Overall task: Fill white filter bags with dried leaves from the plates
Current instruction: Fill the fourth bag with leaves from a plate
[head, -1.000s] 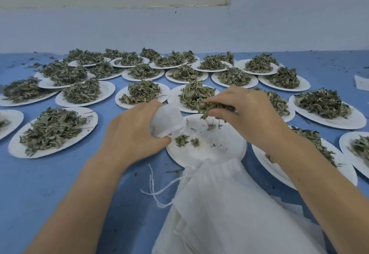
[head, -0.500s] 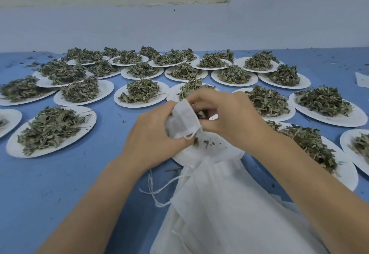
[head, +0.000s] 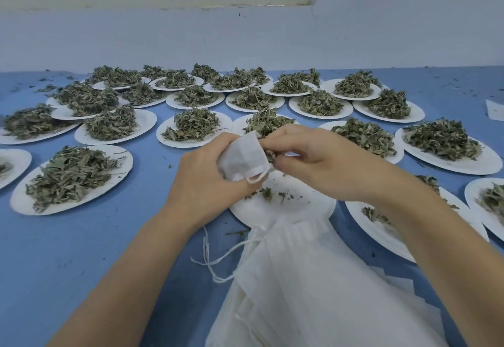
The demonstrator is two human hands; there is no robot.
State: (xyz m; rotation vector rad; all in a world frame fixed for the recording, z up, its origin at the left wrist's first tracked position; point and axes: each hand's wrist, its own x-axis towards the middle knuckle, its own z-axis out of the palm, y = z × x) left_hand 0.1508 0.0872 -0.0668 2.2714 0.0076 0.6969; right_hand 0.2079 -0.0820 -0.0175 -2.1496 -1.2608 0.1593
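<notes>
My left hand (head: 207, 180) grips a small white filter bag (head: 244, 157) with its mouth turned to the right. My right hand (head: 319, 165) pinches dried leaves (head: 270, 155) at that mouth, fingertips against the bag. Both hands hover over a nearly bare white plate (head: 308, 207) that carries only a few leaf crumbs (head: 268, 192). How much is inside the bag is hidden.
A stack of flat white filter bags (head: 313, 286) with loose strings lies in front of me, overlapping the plate. Several white plates heaped with dried leaves (head: 73, 175) cover the blue table (head: 81, 251) up to the back wall. A white scrap (head: 495, 110) lies far right.
My right hand carried a pinch of leaves from above the plate leftward to the bag's mouth. My left hand turned the bag and raised it towards the right hand.
</notes>
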